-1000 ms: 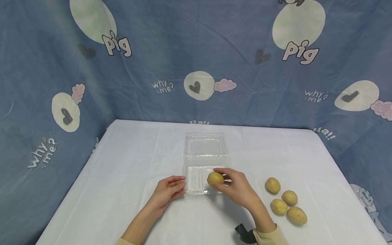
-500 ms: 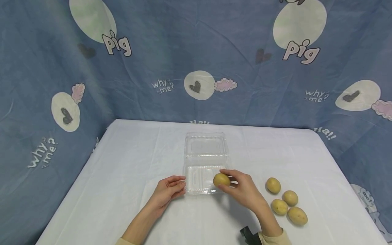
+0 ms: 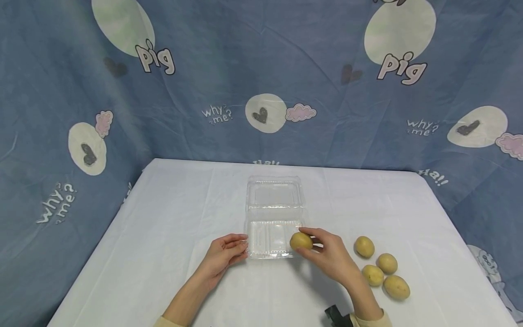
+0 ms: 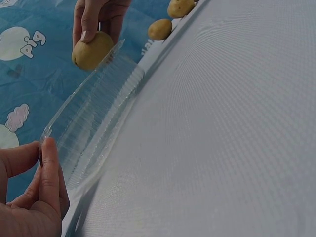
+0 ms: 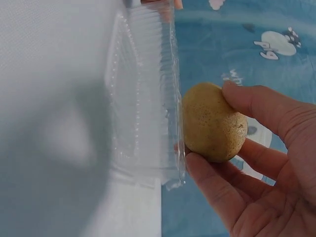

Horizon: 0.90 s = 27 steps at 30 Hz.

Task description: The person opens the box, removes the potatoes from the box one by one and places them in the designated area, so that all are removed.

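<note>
A clear plastic clamshell container [image 3: 265, 240] lies unfolded on the white cloth, its lid [image 3: 274, 194] laid back on the far side. My left hand [image 3: 224, 259] pinches the left rim of the base between thumb and fingers, as the left wrist view shows closely. Between thumb and fingertips my right hand [image 3: 333, 256] grips a yellowish potato [image 5: 210, 122]. That potato is held up over the right side of the base, right beside its rim in the right wrist view. Nothing lies inside the base.
Several loose potatoes [image 3: 387, 264] sit on the white-covered table [image 3: 184, 195] to the right of my right hand. A blue printed curtain [image 3: 196, 81] hangs behind the table and along its sides. A black strap piece [image 3: 338, 315] shows at my right wrist.
My right hand has shifted a little to the right with the potato, from over the middle of the base toward its right rim. My left hand and the container have stayed put.
</note>
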{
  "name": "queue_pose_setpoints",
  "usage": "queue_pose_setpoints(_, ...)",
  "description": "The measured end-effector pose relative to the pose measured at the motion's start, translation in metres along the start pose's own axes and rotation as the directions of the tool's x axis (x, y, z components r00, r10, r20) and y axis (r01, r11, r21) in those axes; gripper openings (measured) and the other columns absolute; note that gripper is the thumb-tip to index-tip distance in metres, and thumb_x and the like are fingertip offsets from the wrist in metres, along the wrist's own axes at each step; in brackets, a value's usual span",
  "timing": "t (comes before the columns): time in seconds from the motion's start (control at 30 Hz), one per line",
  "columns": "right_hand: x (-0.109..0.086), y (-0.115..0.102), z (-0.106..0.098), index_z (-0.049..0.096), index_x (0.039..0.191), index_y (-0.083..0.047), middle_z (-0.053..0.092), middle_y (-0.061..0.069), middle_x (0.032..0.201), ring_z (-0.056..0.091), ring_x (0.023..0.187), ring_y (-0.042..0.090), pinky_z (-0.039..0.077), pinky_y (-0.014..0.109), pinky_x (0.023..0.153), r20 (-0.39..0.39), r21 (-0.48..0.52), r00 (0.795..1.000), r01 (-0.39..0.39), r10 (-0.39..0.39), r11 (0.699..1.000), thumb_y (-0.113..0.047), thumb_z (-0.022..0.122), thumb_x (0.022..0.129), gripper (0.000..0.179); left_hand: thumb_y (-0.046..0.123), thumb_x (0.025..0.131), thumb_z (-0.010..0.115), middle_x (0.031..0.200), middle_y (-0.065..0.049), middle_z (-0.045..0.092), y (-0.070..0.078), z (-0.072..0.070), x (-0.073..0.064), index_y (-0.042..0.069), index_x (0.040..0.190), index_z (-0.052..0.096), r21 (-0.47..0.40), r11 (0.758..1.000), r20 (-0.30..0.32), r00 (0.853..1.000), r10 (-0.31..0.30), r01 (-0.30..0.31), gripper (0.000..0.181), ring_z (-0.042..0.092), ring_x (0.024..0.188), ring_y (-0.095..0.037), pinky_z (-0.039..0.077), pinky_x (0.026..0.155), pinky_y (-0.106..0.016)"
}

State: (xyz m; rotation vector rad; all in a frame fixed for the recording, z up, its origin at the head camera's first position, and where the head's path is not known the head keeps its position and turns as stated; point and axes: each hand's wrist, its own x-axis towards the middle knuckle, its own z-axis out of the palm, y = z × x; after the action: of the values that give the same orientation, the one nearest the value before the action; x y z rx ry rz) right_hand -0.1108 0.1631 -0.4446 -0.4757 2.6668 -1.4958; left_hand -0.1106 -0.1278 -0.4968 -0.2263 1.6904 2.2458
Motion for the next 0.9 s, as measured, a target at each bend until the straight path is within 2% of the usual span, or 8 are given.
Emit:
queue_pose_setpoints(0.43,-0.006,-0.001,-0.012,0.066,0.122,-0.005,0.066,0.011,0.117,0.064,0.104,0.025,0.057,0.025,0.082,-0.056,-0.022,0.998,0.005,-0.006,1.000,-0.011,0.082,0.080,0.045,-0.001,0.088,0.069,0.093,-0.008,0.062,0.000,-0.001,0.001,-0.017,0.123,0.051,-0.001,1.000,-0.008,1.000,0.001,-0.001,0.043,0.062,0.082,-0.014,0.059,0.080,-0.028)
queue_pose_setpoints(0.9,-0.016,0.001,-0.019,0.066,0.122,-0.003,0.065,0.011,0.118,0.064,0.104,0.026,0.057,0.028,0.085,-0.079,-0.048,0.996,-0.036,0.033,0.998,-0.015,0.081,0.082,0.045,-0.001,0.088,0.069,0.093,-0.008,0.062,0.000,-0.001,0.001,-0.017,0.124,0.050,-0.010,1.000,-0.007,1.000,-0.004,0.004,0.043,0.062,0.083,-0.014,0.059,0.080,-0.029)
